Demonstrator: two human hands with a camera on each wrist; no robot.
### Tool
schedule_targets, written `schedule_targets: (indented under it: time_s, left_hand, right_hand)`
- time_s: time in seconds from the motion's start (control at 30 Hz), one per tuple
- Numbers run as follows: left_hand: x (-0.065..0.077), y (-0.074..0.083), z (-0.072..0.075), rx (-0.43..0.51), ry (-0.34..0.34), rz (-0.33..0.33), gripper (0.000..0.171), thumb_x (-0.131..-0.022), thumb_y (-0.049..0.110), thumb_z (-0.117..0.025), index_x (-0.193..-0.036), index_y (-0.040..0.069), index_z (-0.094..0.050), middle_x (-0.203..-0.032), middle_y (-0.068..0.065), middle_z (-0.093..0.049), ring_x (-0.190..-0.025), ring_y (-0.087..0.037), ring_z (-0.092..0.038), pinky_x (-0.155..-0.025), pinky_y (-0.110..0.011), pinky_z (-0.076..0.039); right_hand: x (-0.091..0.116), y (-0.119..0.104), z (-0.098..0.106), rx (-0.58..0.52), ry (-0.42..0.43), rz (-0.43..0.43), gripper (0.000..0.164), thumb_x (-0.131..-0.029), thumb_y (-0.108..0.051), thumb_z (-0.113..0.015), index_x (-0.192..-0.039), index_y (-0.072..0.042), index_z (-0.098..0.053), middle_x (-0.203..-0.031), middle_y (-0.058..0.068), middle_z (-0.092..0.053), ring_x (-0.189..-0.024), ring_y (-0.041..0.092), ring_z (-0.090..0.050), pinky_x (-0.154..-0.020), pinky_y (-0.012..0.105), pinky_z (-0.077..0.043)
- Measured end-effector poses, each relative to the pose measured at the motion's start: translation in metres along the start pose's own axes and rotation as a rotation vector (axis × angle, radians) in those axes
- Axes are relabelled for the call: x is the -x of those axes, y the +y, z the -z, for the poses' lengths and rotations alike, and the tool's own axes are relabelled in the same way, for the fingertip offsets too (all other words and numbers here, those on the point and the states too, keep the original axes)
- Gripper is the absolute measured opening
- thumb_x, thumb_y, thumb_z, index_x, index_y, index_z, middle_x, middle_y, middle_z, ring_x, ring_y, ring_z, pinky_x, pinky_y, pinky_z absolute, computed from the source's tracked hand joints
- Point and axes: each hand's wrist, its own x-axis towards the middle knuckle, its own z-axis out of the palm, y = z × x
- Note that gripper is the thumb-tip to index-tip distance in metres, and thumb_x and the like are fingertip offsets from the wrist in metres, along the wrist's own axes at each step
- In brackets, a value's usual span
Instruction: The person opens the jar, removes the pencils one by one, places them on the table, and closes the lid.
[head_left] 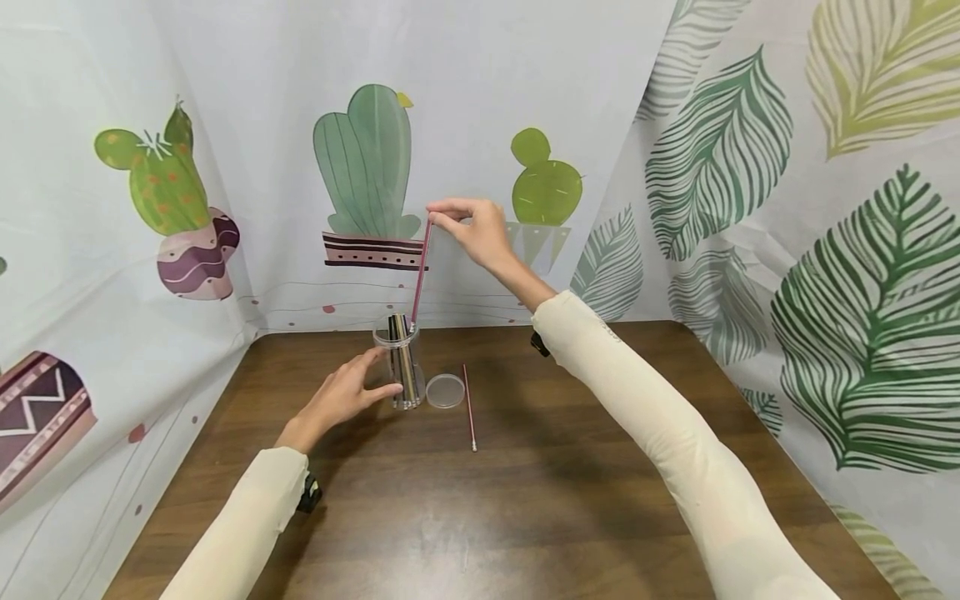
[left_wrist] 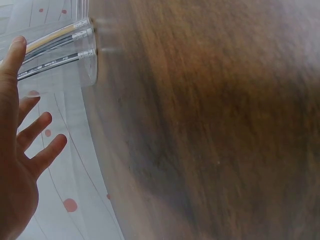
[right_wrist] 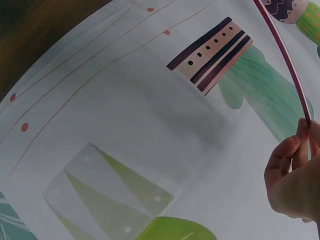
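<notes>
A clear cylindrical jar (head_left: 417, 379) stands near the table's back edge, with several pencils (head_left: 405, 371) upright in it, their silver-banded ends down. Above it, my right hand (head_left: 480, 233) pinches a dark pink pencil (head_left: 422, 271) by its upper end; the silver-banded lower end is at the jar's rim. The same pencil (right_wrist: 287, 55) shows between thumb and fingers in the right wrist view. My left hand (head_left: 345, 392) is at the jar's left side, fingers spread and thumb across its front. In the left wrist view, several fingers (left_wrist: 42, 127) stand apart from the jar.
A round clear lid (head_left: 446, 391) lies flat to the right of the jar. Beside it, another dark pink pencil (head_left: 469, 408) lies on the brown wooden table (head_left: 450, 508). A patterned cloth backdrop (head_left: 465, 108) rises behind the table and along its sides.
</notes>
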Motion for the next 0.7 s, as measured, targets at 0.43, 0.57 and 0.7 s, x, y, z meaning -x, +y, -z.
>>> schedule_targets:
  time_s: [0.43,0.57,0.7]
  left_hand:
    - [0.0,0.0,0.001,0.001,0.004,0.001,0.095,-0.088,0.069,-0.07,-0.156,0.009,-0.041,-0.154,-0.02,-0.051,-0.135,-0.042,-0.054,-0.109,-0.063,-0.044]
    - [0.001,0.0,0.001,0.002,0.003,0.002,0.095,-0.087,0.069,-0.07,-0.156,0.01,-0.041,-0.154,-0.019,-0.051,-0.136,-0.041,-0.054,-0.11,-0.063,-0.044]
    - [0.001,0.0,0.001,0.002,0.005,-0.005,0.093,-0.088,0.068,-0.07,-0.155,0.01,-0.042,-0.153,-0.018,-0.052,-0.135,-0.04,-0.054,-0.109,-0.062,-0.045]
  right_hand:
    - [0.008,0.016,0.013,-0.009,-0.004,-0.043,0.02,-0.097,-0.022,-0.077,-0.114,-0.012,-0.081,-0.104,0.004,-0.08,-0.097,0.014,-0.074,-0.094,0.033,-0.054]
    - [0.019,0.033,0.013,0.006,-0.039,-0.068,0.02,-0.097,-0.021,-0.076,-0.114,-0.011,-0.081,-0.104,0.005,-0.08,-0.096,0.016,-0.075,-0.084,0.029,-0.055]
    - [0.031,0.049,0.013,0.026,-0.057,-0.103,0.02,-0.097,-0.02,-0.076,-0.114,-0.01,-0.081,-0.104,0.006,-0.08,-0.097,0.019,-0.075,-0.083,0.029,-0.055]
